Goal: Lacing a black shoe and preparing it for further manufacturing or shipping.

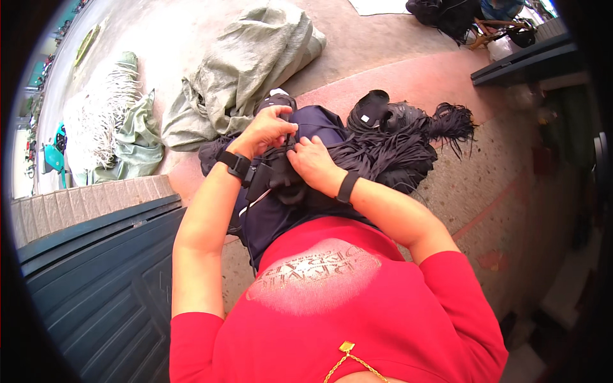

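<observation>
My left hand (268,132) is raised over my lap with thumb and forefinger pinched together on a thin black strip (289,136). Just to its right and a little lower, my right hand (315,166) has its fingers bent and closed on the black fabric (290,190) across my thighs. What lies under those fingertips is hidden. Against my right leg is a large bundle of black strips (389,153), gathered and tied into a tuft at its far end. A black cap-like piece (369,110) with a small white label rests by the bundle.
A grey-green woven sack (255,60) lies crumpled ahead. Farther left, white strips (112,115) spill beside another green sack (137,137). A dark blue door panel (108,274) stands at my left, another dark panel (523,60) at the far right. Black bags (447,19) sit beyond.
</observation>
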### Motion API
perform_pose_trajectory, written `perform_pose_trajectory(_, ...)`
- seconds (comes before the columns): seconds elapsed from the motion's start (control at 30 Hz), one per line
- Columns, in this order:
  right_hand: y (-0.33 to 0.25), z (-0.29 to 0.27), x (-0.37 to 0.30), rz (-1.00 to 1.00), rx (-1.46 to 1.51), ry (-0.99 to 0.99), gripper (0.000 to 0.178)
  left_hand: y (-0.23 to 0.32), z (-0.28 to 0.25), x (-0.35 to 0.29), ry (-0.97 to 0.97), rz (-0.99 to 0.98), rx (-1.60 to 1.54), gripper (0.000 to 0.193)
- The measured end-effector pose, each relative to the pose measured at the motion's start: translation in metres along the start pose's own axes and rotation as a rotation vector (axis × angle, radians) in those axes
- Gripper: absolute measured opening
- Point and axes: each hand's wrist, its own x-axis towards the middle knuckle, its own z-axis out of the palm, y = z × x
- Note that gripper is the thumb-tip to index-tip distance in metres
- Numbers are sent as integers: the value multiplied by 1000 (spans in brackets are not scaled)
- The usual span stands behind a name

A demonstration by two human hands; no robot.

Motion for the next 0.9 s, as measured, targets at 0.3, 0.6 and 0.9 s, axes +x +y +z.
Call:
perform_pose_trajectory(0.3, 13, -35, 18, -25, 471, 309, 2, -11, -14, 1, 100, -23, -260, 59)
perform_pose_trajectory(0.6, 48, -322, 6, -328, 1380, 967, 18, -36, 12, 21, 213, 199, 623, 36)
perform_pose_trajectory(0.9, 19, -123, 36, 241, 976, 21, 13, -94, -39, -46, 282, 500, 982, 33)
